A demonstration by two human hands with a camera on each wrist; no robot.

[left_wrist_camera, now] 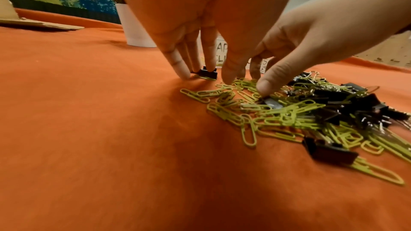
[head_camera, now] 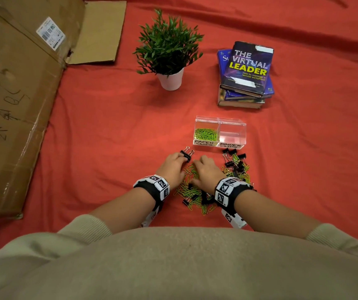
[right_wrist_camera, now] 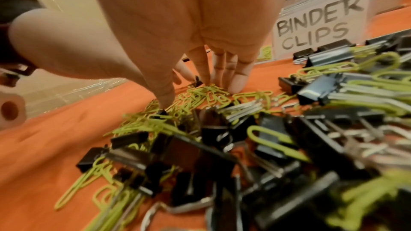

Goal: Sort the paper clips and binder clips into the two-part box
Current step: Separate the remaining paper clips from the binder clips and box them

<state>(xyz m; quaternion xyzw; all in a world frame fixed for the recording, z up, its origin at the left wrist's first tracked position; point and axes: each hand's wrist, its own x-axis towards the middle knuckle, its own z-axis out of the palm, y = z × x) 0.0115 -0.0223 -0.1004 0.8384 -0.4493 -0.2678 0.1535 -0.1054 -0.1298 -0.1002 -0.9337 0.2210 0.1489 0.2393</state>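
Observation:
The clear two-part box [head_camera: 220, 124] stands on the red cloth; its left part, labelled PAPER CLIPS, holds green paper clips [head_camera: 206, 133], and its right part [right_wrist_camera: 315, 25], labelled BINDER CLIPS, looks empty. A mixed pile of green paper clips [head_camera: 192, 192] and black binder clips [head_camera: 236, 163] lies in front of it. My left hand [head_camera: 173, 166] has straight fingers [left_wrist_camera: 180, 64] touching the cloth beside one black binder clip [left_wrist_camera: 208, 74]. My right hand [head_camera: 206, 172] is spread on the pile, fingers [right_wrist_camera: 235, 80] on paper clips [right_wrist_camera: 204, 94], thumb on a black clip [right_wrist_camera: 161, 111].
A potted plant [head_camera: 169, 53] and a stack of books [head_camera: 247, 72] stand behind the box. A large flattened cardboard carton [head_camera: 18, 94] covers the left side. More binder clips [right_wrist_camera: 222, 155] lie close under my right wrist.

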